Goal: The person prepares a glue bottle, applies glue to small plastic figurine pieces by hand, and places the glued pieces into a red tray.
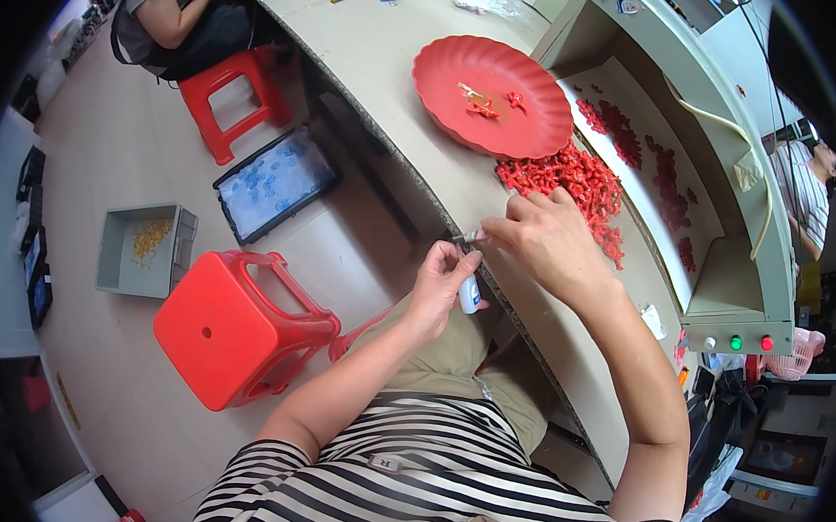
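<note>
My left hand (439, 283) is closed around a small white bottle with a blue label (470, 294), held over my lap at the table's edge. The thumb lies along its upper part. Just above it, my right hand (555, 243) pinches something small between thumb and fingertips. A bit of pink and a dark, thin piece show there, too small to name. A heap of small glossy red pieces (585, 187) lies on the table beyond my right hand. Behind the heap sits a red scalloped plate (492, 69) with a few red and yellowish bits on it.
At the right stands a pale machine (756, 282) with an open bay holding more red pieces and coloured buttons. Left of the table are a red stool (208, 330), a grey bin (112, 252) and a black-rimmed tray of blue pieces (232, 213). Another person (170, 11) sits at the far left.
</note>
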`<state>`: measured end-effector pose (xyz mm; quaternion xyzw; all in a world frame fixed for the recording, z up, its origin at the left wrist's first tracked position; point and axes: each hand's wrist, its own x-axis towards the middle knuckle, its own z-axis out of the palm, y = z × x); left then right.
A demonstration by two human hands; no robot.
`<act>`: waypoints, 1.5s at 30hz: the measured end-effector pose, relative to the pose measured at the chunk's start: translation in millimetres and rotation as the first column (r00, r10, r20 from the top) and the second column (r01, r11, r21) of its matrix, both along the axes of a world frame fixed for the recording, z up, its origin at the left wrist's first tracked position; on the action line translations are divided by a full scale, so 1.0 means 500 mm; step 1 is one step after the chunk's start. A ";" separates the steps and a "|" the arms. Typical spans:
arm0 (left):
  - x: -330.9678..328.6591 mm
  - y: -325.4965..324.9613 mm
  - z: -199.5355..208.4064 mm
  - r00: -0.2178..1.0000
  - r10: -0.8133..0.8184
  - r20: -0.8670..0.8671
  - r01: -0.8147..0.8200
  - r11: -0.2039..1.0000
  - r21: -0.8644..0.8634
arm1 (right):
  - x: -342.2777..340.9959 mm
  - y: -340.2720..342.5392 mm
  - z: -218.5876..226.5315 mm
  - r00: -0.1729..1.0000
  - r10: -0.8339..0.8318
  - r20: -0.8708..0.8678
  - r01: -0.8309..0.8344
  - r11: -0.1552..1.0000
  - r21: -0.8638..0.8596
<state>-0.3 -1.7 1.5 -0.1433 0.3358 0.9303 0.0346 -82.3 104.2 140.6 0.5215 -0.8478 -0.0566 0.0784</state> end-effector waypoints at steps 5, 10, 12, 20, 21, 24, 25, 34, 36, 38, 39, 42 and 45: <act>0.000 0.002 0.001 1.000 0.006 0.014 -0.006 1.000 -0.022 | -0.003 0.000 -0.001 1.000 -0.014 0.005 0.014 1.000 0.008; 0.002 0.001 0.008 0.999 0.012 0.035 -0.010 0.999 -0.053 | -0.003 0.000 0.006 0.999 -0.046 0.010 0.046 0.999 -0.006; 0.001 0.001 0.006 0.999 0.013 0.045 -0.011 0.998 -0.064 | 0.002 -0.004 0.005 1.000 0.013 0.009 -0.013 1.000 -0.005; 0.000 -0.001 0.001 0.999 0.011 0.052 -0.006 0.996 -0.088 | 0.005 -0.002 0.004 1.000 -0.020 -0.001 0.020 1.000 0.005; -0.001 0.000 0.002 0.999 0.011 0.052 -0.007 0.996 -0.088 | 0.006 -0.002 0.002 1.000 -0.015 -0.008 0.015 1.000 0.026; -0.001 -0.001 0.005 0.999 0.007 0.046 -0.003 0.995 -0.102 | 0.003 0.000 0.003 0.999 -0.039 -0.001 0.039 0.999 -0.016; -0.001 -0.001 0.003 0.999 0.009 0.045 -0.004 0.994 -0.106 | 0.005 -0.001 0.003 0.999 -0.039 -0.001 0.039 0.999 -0.017; 0.001 0.000 0.000 0.999 0.016 0.041 -0.011 0.993 -0.121 | 0.016 -0.005 0.002 1.000 -0.014 -0.009 0.014 1.000 -0.002; 0.003 0.002 0.002 0.999 0.021 0.040 -0.016 0.993 -0.119 | 0.011 -0.001 0.000 0.998 -0.056 -0.038 0.055 0.998 -0.030; 0.006 0.004 0.001 0.998 0.024 0.053 -0.017 0.990 -0.139 | 0.019 -0.005 0.002 0.999 -0.042 -0.031 0.042 0.999 -0.017; 0.006 0.004 0.002 0.998 0.024 0.052 -0.016 0.990 -0.140 | 0.021 -0.007 0.005 0.999 -0.029 -0.028 0.029 1.000 -0.005; 0.006 0.004 0.000 0.998 0.036 0.055 -0.027 0.987 -0.156 | 0.021 -0.008 -0.002 0.999 -0.044 -0.029 0.044 0.999 0.015; -0.001 0.001 0.002 0.998 0.022 0.060 -0.012 0.986 -0.164 | 0.012 -0.011 -0.001 0.996 -0.049 -0.069 0.049 0.999 0.005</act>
